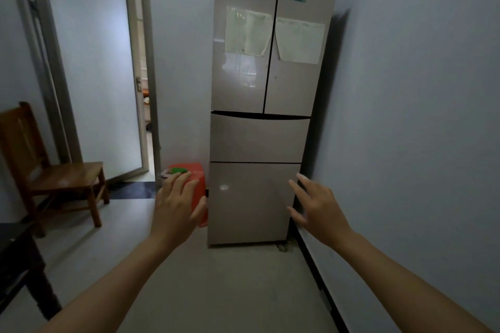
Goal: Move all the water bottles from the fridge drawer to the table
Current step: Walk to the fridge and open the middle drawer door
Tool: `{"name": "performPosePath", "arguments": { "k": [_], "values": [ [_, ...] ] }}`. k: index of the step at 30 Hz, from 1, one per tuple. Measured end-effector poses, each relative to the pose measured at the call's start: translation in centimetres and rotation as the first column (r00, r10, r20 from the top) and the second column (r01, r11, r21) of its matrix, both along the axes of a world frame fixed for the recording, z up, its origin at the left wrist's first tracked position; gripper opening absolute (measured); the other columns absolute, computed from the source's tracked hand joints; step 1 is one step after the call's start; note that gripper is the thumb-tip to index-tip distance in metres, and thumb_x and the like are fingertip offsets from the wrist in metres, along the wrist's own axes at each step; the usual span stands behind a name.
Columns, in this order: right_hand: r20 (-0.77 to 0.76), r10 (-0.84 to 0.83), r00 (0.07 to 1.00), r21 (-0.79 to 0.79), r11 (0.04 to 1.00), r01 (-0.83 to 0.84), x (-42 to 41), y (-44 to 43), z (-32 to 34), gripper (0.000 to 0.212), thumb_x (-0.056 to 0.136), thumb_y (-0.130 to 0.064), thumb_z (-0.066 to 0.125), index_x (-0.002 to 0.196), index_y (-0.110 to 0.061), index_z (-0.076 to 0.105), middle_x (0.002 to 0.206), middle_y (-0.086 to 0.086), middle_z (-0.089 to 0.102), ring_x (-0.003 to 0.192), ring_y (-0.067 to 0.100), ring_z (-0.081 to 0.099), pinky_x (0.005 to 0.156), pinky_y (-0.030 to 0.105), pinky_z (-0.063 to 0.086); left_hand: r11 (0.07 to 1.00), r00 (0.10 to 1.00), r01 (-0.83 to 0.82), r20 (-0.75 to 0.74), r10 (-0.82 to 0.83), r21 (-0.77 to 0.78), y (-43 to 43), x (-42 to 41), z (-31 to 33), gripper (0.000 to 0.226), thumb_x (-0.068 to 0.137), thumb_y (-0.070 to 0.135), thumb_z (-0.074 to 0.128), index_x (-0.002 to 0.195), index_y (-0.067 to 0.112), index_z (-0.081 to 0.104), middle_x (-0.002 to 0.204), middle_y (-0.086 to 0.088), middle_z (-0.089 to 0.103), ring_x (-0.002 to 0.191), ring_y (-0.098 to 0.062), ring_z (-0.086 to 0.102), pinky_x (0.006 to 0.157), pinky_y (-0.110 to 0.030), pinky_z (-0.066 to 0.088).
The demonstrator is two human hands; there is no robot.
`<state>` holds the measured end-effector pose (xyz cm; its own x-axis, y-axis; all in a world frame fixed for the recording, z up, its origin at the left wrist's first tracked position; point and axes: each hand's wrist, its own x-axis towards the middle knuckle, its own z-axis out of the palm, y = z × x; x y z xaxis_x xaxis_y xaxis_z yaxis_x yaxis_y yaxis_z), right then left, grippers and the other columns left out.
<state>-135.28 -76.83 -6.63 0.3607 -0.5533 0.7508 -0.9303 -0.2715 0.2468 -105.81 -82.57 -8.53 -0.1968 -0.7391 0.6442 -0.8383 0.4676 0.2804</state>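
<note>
Grey walls (405,89) are enclosing a narrow room. Head view: the fridge (244,84) is standing at twelve o'clock, its upper drawer (259,139) and lower drawer (251,213) both sitting closed and hiding any bottles. The left hand (177,205) and right hand (315,205) are reaching forward, fingers spread apart, holding nothing. A red bin (198,180) is standing at eleven o'clock just beside the fridge, a wooden chair (54,170) at nine, a dark table (16,251) at eight.
</note>
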Motion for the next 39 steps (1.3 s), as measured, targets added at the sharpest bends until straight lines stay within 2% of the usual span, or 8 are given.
{"name": "performPosePath", "arguments": {
  "k": [2, 4, 9, 15, 19, 23, 28, 39],
  "values": [
    [0.002, -0.013, 1.0, -0.007, 1.0, 0.013, 0.1, -3.8, 0.3, 0.072, 0.059, -0.027, 0.084, 0.117, -0.007, 0.047, 0.111, 0.023, 0.063, 0.097, 0.035, 0.064, 0.073, 0.043, 0.053, 1.0, 1.0, -0.007, -0.019, 0.008, 0.029, -3.4, 0.2, 0.4, 0.053, 0.083, 0.043, 0.034, 0.113, 0.006, 0.057, 0.121, -0.019, 0.057, 0.116, -0.038, 0.049, 0.094, -0.052, 0.04],
    [-0.008, -0.039, 0.999, -0.024, 0.999, 0.039, 0.2, -7.6, 1.0, 0.06, 0.065, -0.032, 0.074, 0.115, -0.007, 0.054, 0.111, 0.022, 0.063, 0.1, 0.036, 0.063, 0.075, 0.045, 0.052, 0.999, 0.999, -0.023, -0.029, 0.024, 0.034, -6.8, 0.5, 1.0, 0.054, 0.082, 0.042, 0.034, 0.112, 0.004, 0.058, 0.12, -0.02, 0.057, 0.116, -0.04, 0.049, 0.094, -0.053, 0.04],
    [0.02, -0.108, 0.994, -0.004, 0.994, 0.108, 0.8, -15.3, 1.7, 0.052, 0.065, -0.034, 0.064, 0.107, -0.004, 0.065, 0.109, 0.021, 0.064, 0.101, 0.037, 0.063, 0.075, 0.047, 0.051, 0.997, 0.996, -0.058, -0.071, 0.062, 0.059, -14.0, 1.3, 1.3, 0.064, 0.081, 0.047, 0.028, 0.117, 0.004, 0.056, 0.125, -0.018, 0.055, 0.122, -0.036, 0.045, 0.099, -0.049, 0.034],
    [0.005, -0.073, 0.997, -0.002, 0.997, 0.073, 0.7, -23.3, 0.4, 0.057, 0.057, -0.027, 0.085, 0.106, -0.004, 0.066, 0.111, 0.022, 0.063, 0.104, 0.037, 0.061, 0.08, 0.048, 0.05, 0.993, 0.994, -0.082, -0.071, 0.088, 0.086, -20.7, 1.6, 0.3, 0.066, 0.079, 0.049, 0.026, 0.118, 0.004, 0.057, 0.128, -0.017, 0.054, 0.124, -0.034, 0.043, 0.101, -0.047, 0.032],
    [0.014, -0.035, 0.999, 0.005, 0.999, 0.035, 0.0, -29.4, -0.4, 0.055, 0.061, -0.029, 0.083, 0.107, -0.005, 0.065, 0.113, 0.022, 0.062, 0.107, 0.038, 0.059, 0.083, 0.049, 0.048, 0.991, 0.991, -0.099, -0.08, 0.106, 0.085, -25.8, 0.8, 0.2, 0.064, 0.078, 0.047, 0.026, 0.115, 0.005, 0.058, 0.127, -0.016, 0.054, 0.123, -0.033, 0.044, 0.1, -0.046, 0.034],
    [0.032, -0.017, 0.999, -0.004, 1.0, 0.017, -1.3, -35.9, -0.5, 0.049, 0.068, -0.034, 0.065, 0.107, -0.005, 0.065, 0.114, 0.02, 0.062, 0.107, 0.036, 0.059, 0.082, 0.046, 0.049, 0.989, 0.99, -0.115, -0.075, 0.122, 0.088, -31.6, -0.5, 0.3, 0.064, 0.079, 0.046, 0.027, 0.116, 0.004, 0.058, 0.126, -0.016, 0.055, 0.123, -0.033, 0.045, 0.099, -0.046, 0.036],
    [0.076, 0.063, 0.995, 0.036, 0.997, -0.066, -1.6, -44.2, 0.1, 0.057, 0.058, -0.025, 0.086, 0.106, -0.003, 0.065, 0.113, 0.021, 0.062, 0.102, 0.034, 0.062, 0.075, 0.044, 0.052, 0.979, 0.981, -0.154, -0.098, 0.168, 0.13, -37.8, -1.9, 0.7, 0.067, 0.078, 0.05, 0.027, 0.118, 0.004, 0.057, 0.125, -0.016, 0.056, 0.123, -0.032, 0.046, 0.099, -0.045, 0.036],
    [0.122, 0.109, 0.987, 0.108, 0.987, -0.123, 1.4, -57.8, -3.7, 0.056, 0.054, -0.025, 0.087, 0.102, -0.004, 0.067, 0.107, 0.018, 0.065, 0.098, 0.033, 0.064, 0.071, 0.044, 0.053, 0.954, 0.956, -0.217, -0.153, 0.251, 0.207, -47.9, 0.1, -0.7, 0.068, 0.078, 0.052, 0.028, 0.124, 0.008, 0.052, 0.13, -0.011, 0.052, 0.125, -0.026, 0.041, 0.103, -0.043, 0.034]
  ]
}}
